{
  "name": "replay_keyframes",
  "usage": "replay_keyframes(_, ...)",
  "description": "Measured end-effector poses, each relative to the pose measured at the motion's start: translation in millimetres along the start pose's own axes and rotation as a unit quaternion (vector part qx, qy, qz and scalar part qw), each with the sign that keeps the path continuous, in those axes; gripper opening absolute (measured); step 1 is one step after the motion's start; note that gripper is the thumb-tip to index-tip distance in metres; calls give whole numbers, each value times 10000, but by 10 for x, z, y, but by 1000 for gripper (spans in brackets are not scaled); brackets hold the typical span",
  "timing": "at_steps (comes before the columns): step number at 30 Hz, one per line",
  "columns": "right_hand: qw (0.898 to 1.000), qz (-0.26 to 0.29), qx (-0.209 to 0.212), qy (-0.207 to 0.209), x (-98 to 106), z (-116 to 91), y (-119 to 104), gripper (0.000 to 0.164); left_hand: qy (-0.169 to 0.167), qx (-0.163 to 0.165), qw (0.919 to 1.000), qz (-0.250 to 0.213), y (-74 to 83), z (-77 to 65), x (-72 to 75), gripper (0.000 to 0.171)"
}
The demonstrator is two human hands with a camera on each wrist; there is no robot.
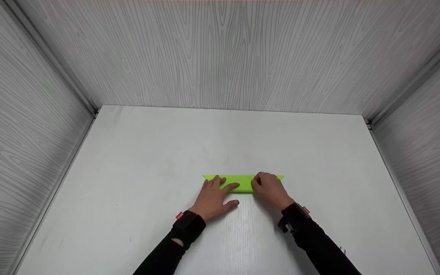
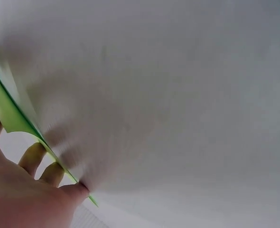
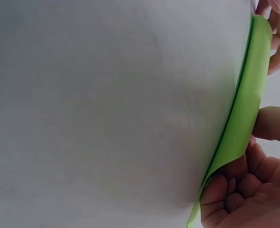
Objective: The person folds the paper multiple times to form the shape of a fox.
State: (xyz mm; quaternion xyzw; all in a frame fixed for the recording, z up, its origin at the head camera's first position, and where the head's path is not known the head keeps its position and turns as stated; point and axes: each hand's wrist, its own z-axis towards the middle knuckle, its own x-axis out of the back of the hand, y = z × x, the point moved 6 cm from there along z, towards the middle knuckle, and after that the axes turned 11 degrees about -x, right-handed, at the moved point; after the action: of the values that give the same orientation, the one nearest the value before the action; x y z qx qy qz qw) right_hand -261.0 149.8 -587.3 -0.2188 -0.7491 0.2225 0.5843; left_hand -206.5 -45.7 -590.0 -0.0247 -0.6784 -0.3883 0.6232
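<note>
A bright green folded sheet of paper (image 1: 245, 184) lies as a long strip across the white table, with pointed corners at its far left and right. My left hand (image 1: 210, 200) spreads its fingers over the left part, fingertips resting on the paper. In the left wrist view the fingers (image 2: 33, 159) reach the paper's edge (image 2: 9, 111). On the right part, my right hand (image 1: 271, 190) holds the paper with curled fingers. From the right wrist view, the thumb (image 3: 270, 123) touches the strip's near fold and the curled fingers (image 3: 213, 190) lie at its end, covering some of it.
The white tabletop (image 1: 147, 152) is bounded by a grey wood-grain panel (image 1: 227, 57) at the back and similar panels at the left (image 1: 21, 133) and right (image 1: 430, 114). Dark bands circle both wrists. Small dark marks (image 1: 343, 250) show beside the right sleeve.
</note>
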Motion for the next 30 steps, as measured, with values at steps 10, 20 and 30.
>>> replay_keyframes(10, 9997, -260, -18, 29, 8, 4, -69, 11, 113, 87, 9998, 101, -1, -2, -53, 56)
replay_keyframes(20, 9995, -304, -36, 42, -3, 2, -81, 11, 229, -31, 9997, 66, -5, -16, -70, 55)
replay_keyframes(30, 9995, -256, -181, 84, -28, -8, -66, 12, -127, 268, 9995, 80, 7, -4, -90, 58)
